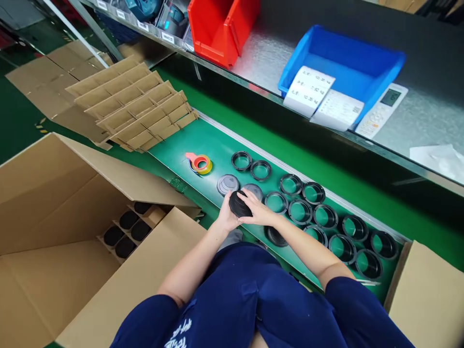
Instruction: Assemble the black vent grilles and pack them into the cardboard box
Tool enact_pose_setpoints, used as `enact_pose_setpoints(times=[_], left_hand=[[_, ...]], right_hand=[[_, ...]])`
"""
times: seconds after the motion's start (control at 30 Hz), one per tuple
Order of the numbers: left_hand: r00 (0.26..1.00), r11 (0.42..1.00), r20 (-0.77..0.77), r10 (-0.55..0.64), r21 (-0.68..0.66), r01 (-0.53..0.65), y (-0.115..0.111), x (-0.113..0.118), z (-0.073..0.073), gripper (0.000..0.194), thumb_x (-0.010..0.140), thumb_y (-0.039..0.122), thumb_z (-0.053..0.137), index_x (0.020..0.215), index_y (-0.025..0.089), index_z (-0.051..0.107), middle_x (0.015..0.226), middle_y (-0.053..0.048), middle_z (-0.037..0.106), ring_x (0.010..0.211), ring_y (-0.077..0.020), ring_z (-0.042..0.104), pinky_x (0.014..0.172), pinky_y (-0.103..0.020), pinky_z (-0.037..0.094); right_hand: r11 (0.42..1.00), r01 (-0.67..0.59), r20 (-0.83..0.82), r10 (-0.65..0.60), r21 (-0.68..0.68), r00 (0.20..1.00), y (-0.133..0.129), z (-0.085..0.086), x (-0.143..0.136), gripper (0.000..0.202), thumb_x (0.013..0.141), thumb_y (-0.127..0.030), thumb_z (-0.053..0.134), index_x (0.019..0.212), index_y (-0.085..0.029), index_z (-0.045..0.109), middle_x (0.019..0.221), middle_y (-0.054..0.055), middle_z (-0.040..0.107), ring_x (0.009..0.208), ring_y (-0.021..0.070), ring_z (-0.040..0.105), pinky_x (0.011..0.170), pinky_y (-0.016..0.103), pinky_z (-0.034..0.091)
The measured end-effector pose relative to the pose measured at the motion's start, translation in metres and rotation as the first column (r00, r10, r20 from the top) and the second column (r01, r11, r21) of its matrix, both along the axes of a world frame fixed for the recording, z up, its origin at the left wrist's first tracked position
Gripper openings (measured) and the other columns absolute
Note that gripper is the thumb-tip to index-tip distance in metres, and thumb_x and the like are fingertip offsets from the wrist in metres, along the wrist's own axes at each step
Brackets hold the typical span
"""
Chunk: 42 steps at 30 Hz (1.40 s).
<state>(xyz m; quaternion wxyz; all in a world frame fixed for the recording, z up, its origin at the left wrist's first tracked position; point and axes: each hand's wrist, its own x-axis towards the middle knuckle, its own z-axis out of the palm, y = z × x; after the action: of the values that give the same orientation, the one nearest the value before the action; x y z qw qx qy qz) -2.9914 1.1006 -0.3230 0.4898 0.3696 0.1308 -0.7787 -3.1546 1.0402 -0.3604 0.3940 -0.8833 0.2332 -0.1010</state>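
Between my two hands, over the near edge of the green table (174,153), is a round black plastic cap (239,204) with curved ridges on top. My left hand (227,215) grips its left side and my right hand (255,209) its right side, fingertips on the top. Just beyond lie two grey discs, one in full view (228,184) and one (253,191) partly behind my right hand. Several black rings (300,211) stand in rows to the right. A dark round part (276,237) sits under my right forearm, partly hidden.
At left a big open carton (119,183) holds several black round parts (128,220) among cardboard dividers. More dividers (137,106) rest at the table's far left, near a tape dispenser (200,164). A shelf overhead carries a red bin (221,29) and a blue bin (344,63). Another carton (427,290) stands right.
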Motion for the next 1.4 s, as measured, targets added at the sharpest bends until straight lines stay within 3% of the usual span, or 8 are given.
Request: enact_pose_setpoints(times=[0.27,0.5,0.7,0.8,0.9,1.07,1.23,1.4], left_hand=[[0.965,0.993,0.261,0.022,0.107,-0.052,-0.024,0.068,-0.031,0.061,0.098,0.064,0.043,0.139,0.021,0.057,0.134,-0.016,0.064,0.114,-0.0248,0.065,0.104,-0.046,0.050],[0.849,0.990,0.528,0.017,0.110,-0.088,0.002,0.101,-0.064,0.038,0.086,0.049,0.068,0.107,0.017,0.071,0.104,-0.010,0.071,0.092,-0.0192,0.067,0.090,-0.034,0.055],[0.071,0.937,0.989,-0.126,0.095,0.335,0.000,0.103,-0.091,0.034,0.088,0.033,0.062,0.117,0.018,0.069,0.110,-0.014,0.070,0.108,-0.0294,0.063,0.101,-0.049,0.050],[-0.306,0.773,0.952,-0.022,0.210,0.599,-0.033,0.100,-0.091,0.069,0.081,0.020,0.070,0.147,0.021,0.052,0.156,-0.020,0.046,0.147,-0.0397,0.035,0.119,-0.063,0.029],[-0.469,0.544,0.877,-0.100,0.443,0.713,-0.070,0.089,-0.084,0.113,0.066,0.021,0.087,0.162,0.028,0.027,0.172,-0.022,0.008,0.156,-0.0510,0.005,0.115,-0.080,0.014],[-0.498,0.314,0.850,-0.168,0.525,0.791,-0.101,0.077,-0.092,0.125,0.058,0.027,0.093,0.162,0.035,0.024,0.173,-0.019,0.000,0.156,-0.0506,-0.004,0.109,-0.085,0.017],[-0.471,0.537,0.877,-0.094,0.443,0.718,-0.073,0.081,-0.084,0.116,0.060,0.024,0.089,0.161,0.024,0.031,0.167,-0.027,0.018,0.151,-0.0536,0.016,0.104,-0.078,0.034],[-0.185,0.791,0.979,0.082,0.049,0.610,0.047,0.107,-0.010,0.116,0.058,0.033,0.086,0.160,0.032,0.032,0.165,-0.019,0.022,0.148,-0.0537,0.020,0.110,-0.075,0.031]], right_hand=[[0.893,0.397,-0.253,-0.443,-0.212,0.860,-0.143,-0.046,0.105,0.103,0.080,-0.057,0.077,0.163,-0.021,0.029,0.160,0.023,0.023,0.147,0.0433,0.027,0.119,0.060,0.030],[0.872,0.268,-0.393,-0.433,-0.409,0.811,-0.187,-0.076,0.140,0.094,0.092,-0.062,0.058,0.165,-0.016,0.021,0.169,0.023,0.010,0.154,0.0428,0.011,0.123,0.061,0.011],[0.808,0.296,-0.395,-0.525,-0.509,0.754,-0.188,-0.082,0.162,0.078,0.104,-0.056,0.030,0.167,-0.017,0.007,0.172,0.020,0.003,0.158,0.0362,0.004,0.123,0.063,0.005],[0.866,0.223,-0.537,-0.460,-0.448,0.707,-0.197,-0.089,0.167,0.079,0.102,-0.060,0.032,0.167,-0.021,0.009,0.172,0.020,0.002,0.158,0.0365,0.006,0.121,0.065,0.008],[0.930,0.113,-0.634,-0.324,-0.350,0.703,-0.201,-0.081,0.154,0.103,0.091,-0.066,0.054,0.167,-0.020,0.002,0.171,0.024,-0.003,0.157,0.0405,0.004,0.119,0.065,0.016],[0.946,0.045,-0.704,-0.270,-0.321,0.657,-0.220,-0.085,0.133,0.132,0.063,-0.054,0.081,0.166,-0.026,0.003,0.169,0.026,-0.002,0.153,0.0502,0.014,0.112,0.067,0.025],[0.920,0.162,-0.632,-0.365,-0.356,0.684,-0.224,-0.089,0.156,0.124,0.057,-0.060,0.081,0.163,-0.031,0.023,0.163,0.027,0.020,0.148,0.0528,0.026,0.105,0.071,0.029],[0.873,0.411,-0.331,-0.482,-0.263,0.811,-0.173,-0.022,0.154,0.122,0.063,-0.071,0.075,0.164,-0.026,0.023,0.159,0.030,0.028,0.150,0.0464,0.028,0.108,0.061,0.036]])
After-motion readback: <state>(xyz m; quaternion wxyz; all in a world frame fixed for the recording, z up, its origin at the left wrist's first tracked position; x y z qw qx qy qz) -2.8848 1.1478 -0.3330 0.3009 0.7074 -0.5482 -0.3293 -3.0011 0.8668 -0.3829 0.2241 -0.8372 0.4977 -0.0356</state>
